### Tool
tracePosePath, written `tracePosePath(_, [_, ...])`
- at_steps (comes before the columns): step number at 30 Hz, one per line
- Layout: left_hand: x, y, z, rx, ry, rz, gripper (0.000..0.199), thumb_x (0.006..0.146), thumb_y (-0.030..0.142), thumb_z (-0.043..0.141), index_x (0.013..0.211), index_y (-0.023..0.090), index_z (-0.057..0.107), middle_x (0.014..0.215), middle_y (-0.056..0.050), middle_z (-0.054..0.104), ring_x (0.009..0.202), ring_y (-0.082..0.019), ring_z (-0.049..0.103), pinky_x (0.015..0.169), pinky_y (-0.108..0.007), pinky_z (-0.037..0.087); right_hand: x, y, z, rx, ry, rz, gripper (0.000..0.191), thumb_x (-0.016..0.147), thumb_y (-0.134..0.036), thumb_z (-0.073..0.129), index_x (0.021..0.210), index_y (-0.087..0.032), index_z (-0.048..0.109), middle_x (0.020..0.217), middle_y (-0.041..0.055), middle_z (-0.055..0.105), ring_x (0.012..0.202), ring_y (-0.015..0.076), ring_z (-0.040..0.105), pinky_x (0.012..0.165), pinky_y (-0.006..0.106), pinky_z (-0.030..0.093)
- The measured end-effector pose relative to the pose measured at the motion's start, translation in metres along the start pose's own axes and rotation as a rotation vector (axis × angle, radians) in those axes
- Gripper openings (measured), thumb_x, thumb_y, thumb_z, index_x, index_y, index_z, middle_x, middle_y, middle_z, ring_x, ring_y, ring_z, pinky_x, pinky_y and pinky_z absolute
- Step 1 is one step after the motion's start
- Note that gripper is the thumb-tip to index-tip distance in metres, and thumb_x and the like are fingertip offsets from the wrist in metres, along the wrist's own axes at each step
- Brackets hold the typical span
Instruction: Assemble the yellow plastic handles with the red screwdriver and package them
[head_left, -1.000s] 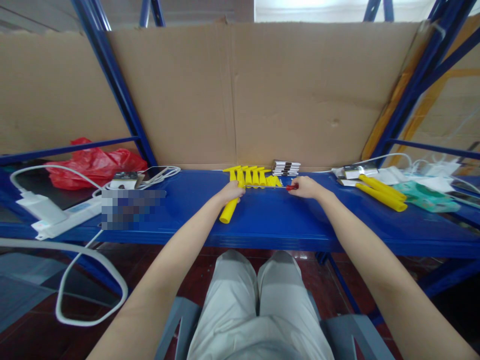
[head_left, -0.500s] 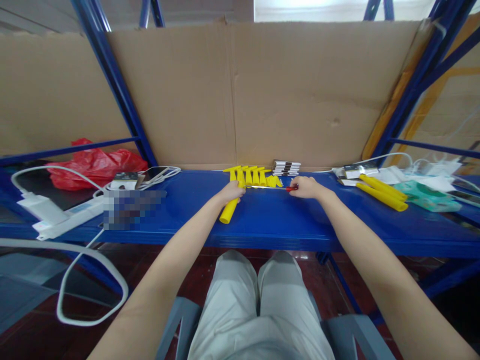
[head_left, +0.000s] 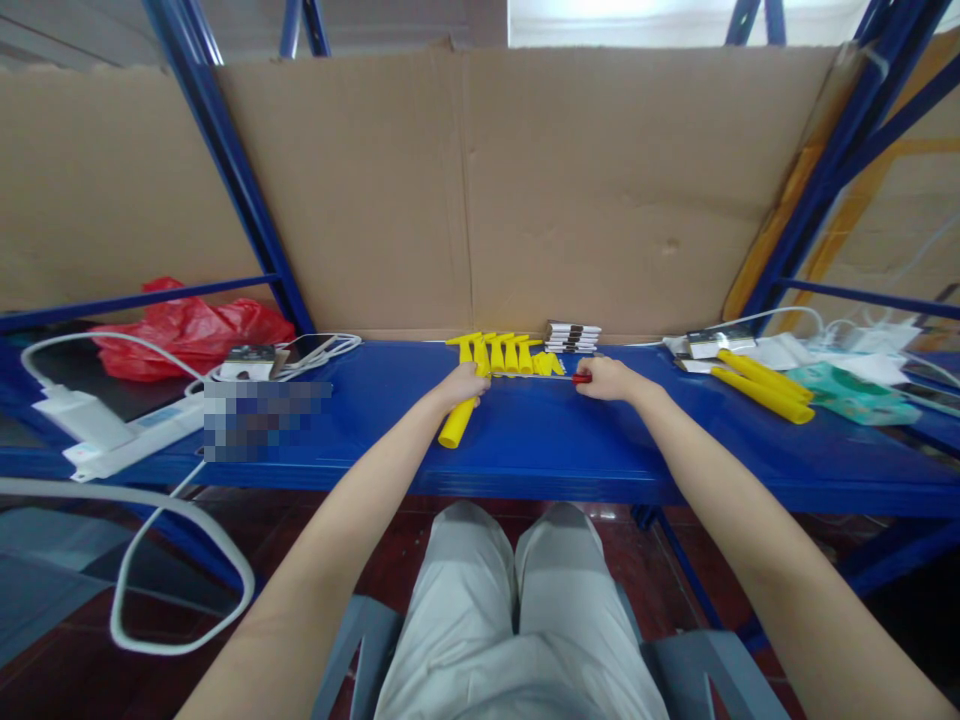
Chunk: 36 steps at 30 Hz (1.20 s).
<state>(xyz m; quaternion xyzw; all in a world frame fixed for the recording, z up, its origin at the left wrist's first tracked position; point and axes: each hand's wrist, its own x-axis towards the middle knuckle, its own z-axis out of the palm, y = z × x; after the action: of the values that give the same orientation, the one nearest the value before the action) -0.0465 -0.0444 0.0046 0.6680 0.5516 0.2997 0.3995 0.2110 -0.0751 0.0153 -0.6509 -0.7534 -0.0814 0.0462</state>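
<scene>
My left hand (head_left: 466, 386) is closed around a yellow round plastic handle (head_left: 456, 428), whose lower end slants toward me. In my right hand (head_left: 609, 379) is a screwdriver (head_left: 582, 379) with a red grip, fingers wrapped round it. Its thin shaft lies level and points left at the yellow handle; whether the tip touches is too small to tell. Just behind my hands stands a row of several yellow T-shaped pieces (head_left: 512, 352). Small yellow parts (head_left: 548, 364) lie at the right end of that row.
A stack of small white boxes with dark bands (head_left: 574, 336) stands by the cardboard panel (head_left: 562, 180). Yellow tubes (head_left: 761, 390) and a green packet (head_left: 851, 393) lie on the right. Leftward are a red plastic bag (head_left: 195, 330), cables and a white power strip (head_left: 142, 436) on the blue table (head_left: 555, 440).
My right hand has moved slightly left with the screwdriver, toward the yellow handle. My left hand stays in place, holding the handle.
</scene>
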Motion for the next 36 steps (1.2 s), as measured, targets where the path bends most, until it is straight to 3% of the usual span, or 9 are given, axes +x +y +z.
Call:
tracePosePath(5, [-0.0002, 0.0003, 0.0001, 0.006, 0.003, 0.002, 0.019, 0.066, -0.001, 0.05, 0.069, 0.018, 0.047, 0.044, 0.006, 0.042, 0.035, -0.01, 0.042, 0.041, -0.022, 0.034, 0.0003, 0.0007, -0.0013, -0.018, -0.04, -0.004, 0.014, 0.077, -0.029, 0.056, 0.084, -0.022, 0.066, 0.088, 0.0055, 0.071, 0.086, 0.0227, 0.063, 0.064, 0.027, 0.039])
tracePosePath(12, [0.0022, -0.0019, 0.0008, 0.029, 0.013, 0.003, 0.018, 0.069, 0.0, 0.05, 0.073, 0.018, 0.046, 0.044, 0.007, 0.041, 0.036, -0.01, 0.043, 0.041, -0.022, 0.034, 0.003, 0.0007, 0.0043, 0.007, 0.016, 0.036, 0.019, 0.074, -0.027, 0.062, 0.091, -0.019, 0.064, 0.087, 0.0076, 0.07, 0.079, 0.0199, 0.062, 0.06, 0.024, 0.038])
tracePosePath(18, [0.0027, -0.0027, 0.0003, 0.029, 0.032, -0.004, 0.018, 0.068, 0.001, 0.051, 0.077, 0.016, 0.048, 0.046, 0.007, 0.042, 0.037, -0.011, 0.044, 0.043, -0.023, 0.036, 0.0008, 0.0, 0.0006, 0.115, -0.007, -0.091, 0.013, 0.074, -0.023, 0.056, 0.082, -0.02, 0.066, 0.082, 0.0048, 0.07, 0.078, 0.0192, 0.062, 0.064, 0.024, 0.039])
tracePosePath(21, [0.0028, -0.0027, 0.0003, 0.031, 0.032, -0.004, 0.019, 0.068, 0.001, 0.051, 0.078, 0.016, 0.049, 0.046, 0.007, 0.043, 0.037, -0.011, 0.045, 0.044, -0.023, 0.036, 0.0005, -0.0014, -0.0008, 0.056, 0.007, -0.06, 0.011, 0.074, -0.026, 0.057, 0.077, -0.021, 0.066, 0.08, 0.0047, 0.07, 0.077, 0.0205, 0.063, 0.062, 0.026, 0.038])
tracePosePath(26, [0.0019, -0.0012, 0.0004, 0.033, 0.036, -0.008, 0.019, 0.068, 0.001, 0.051, 0.079, 0.016, 0.049, 0.046, 0.007, 0.043, 0.038, -0.011, 0.045, 0.044, -0.023, 0.037, 0.0015, -0.0033, 0.0011, -0.007, 0.029, 0.008, 0.016, 0.075, -0.027, 0.058, 0.087, -0.019, 0.066, 0.085, 0.0076, 0.071, 0.079, 0.0212, 0.063, 0.06, 0.026, 0.037])
tracePosePath(31, [-0.0002, 0.0012, 0.0001, 0.033, 0.036, -0.009, 0.017, 0.069, 0.0, 0.049, 0.075, 0.016, 0.048, 0.046, 0.006, 0.043, 0.037, -0.01, 0.043, 0.044, -0.024, 0.037, 0.0002, -0.0041, -0.0004, -0.013, 0.028, -0.001, 0.021, 0.077, -0.031, 0.055, 0.093, -0.021, 0.066, 0.097, 0.0081, 0.072, 0.091, 0.0253, 0.063, 0.07, 0.03, 0.04])
tracePosePath(36, [-0.0016, 0.0019, 0.0008, 0.04, 0.036, -0.007, 0.017, 0.07, 0.0, 0.049, 0.074, 0.017, 0.047, 0.046, 0.007, 0.042, 0.037, -0.01, 0.043, 0.043, -0.023, 0.036, -0.001, -0.0039, -0.0031, -0.018, 0.009, 0.0, 0.017, 0.076, -0.029, 0.054, 0.084, -0.021, 0.066, 0.09, 0.0075, 0.071, 0.092, 0.0265, 0.063, 0.074, 0.033, 0.04])
